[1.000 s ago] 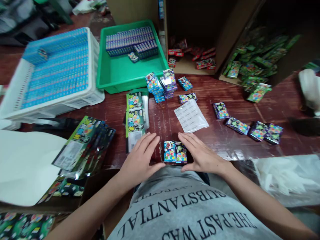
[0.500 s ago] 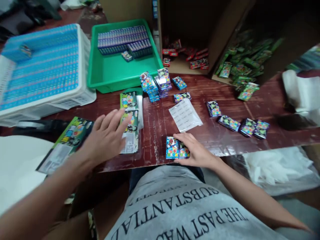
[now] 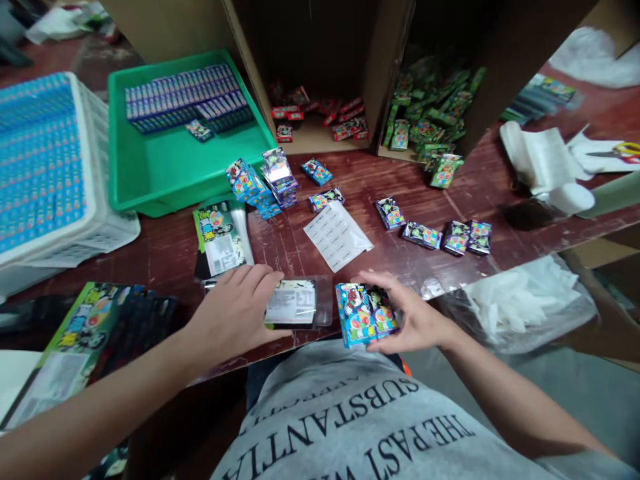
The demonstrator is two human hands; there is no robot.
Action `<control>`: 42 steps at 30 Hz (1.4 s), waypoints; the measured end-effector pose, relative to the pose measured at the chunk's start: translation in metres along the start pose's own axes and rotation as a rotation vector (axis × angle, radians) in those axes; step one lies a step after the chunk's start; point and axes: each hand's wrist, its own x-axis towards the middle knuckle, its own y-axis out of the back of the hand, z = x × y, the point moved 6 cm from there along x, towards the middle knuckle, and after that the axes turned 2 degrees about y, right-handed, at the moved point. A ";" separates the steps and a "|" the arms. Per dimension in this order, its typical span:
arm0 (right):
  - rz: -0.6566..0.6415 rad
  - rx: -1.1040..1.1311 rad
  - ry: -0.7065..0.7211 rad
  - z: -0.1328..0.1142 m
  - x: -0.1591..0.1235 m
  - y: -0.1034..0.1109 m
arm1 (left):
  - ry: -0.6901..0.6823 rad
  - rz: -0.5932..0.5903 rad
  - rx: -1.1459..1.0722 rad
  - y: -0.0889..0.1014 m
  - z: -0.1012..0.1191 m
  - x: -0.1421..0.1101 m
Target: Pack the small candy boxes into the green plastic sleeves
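My left hand (image 3: 240, 310) is closed round the left part of a clear plastic packet (image 3: 293, 303) with a white label, lying sideways near the table's front edge. Its thumb is along the near side and its fingers on the far side. My right hand (image 3: 413, 317) grips a blue small box (image 3: 356, 313) and a purple small box (image 3: 383, 310) side by side, just right of the packet's end. Behind my left hand lie more green-headed packets (image 3: 220, 233). A white sticker sheet (image 3: 336, 235) rests beyond my right hand.
A green tray (image 3: 175, 163) with rows of purple boxes and a white basket (image 3: 95, 153) of blue boxes stand left. Stacked small boxes (image 3: 280, 177) sit beside the tray. Cartons hold red boxes (image 3: 350, 127) and green boxes (image 3: 425, 127). Loose purple boxes (image 3: 421, 234) lie right.
My left hand has taken a packet from the pile and brought it right, turned sideways, close to the two boxes. My right hand still holds the boxes, now slightly tilted. The view has swung right.
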 end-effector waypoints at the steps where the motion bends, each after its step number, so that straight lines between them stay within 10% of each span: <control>1: -0.054 0.002 0.017 0.000 -0.001 0.002 | 0.025 0.016 -0.032 -0.001 0.009 0.000; 11: -0.291 -0.227 0.096 0.031 0.023 -0.005 | 0.021 -0.152 -0.270 -0.052 0.037 -0.011; 27: -0.285 -0.281 0.062 0.029 0.012 -0.030 | 0.005 -0.096 -0.413 -0.061 0.037 -0.005; 42: -0.339 -0.193 0.028 0.056 0.003 -0.006 | -0.075 -0.174 -0.434 -0.069 0.039 0.011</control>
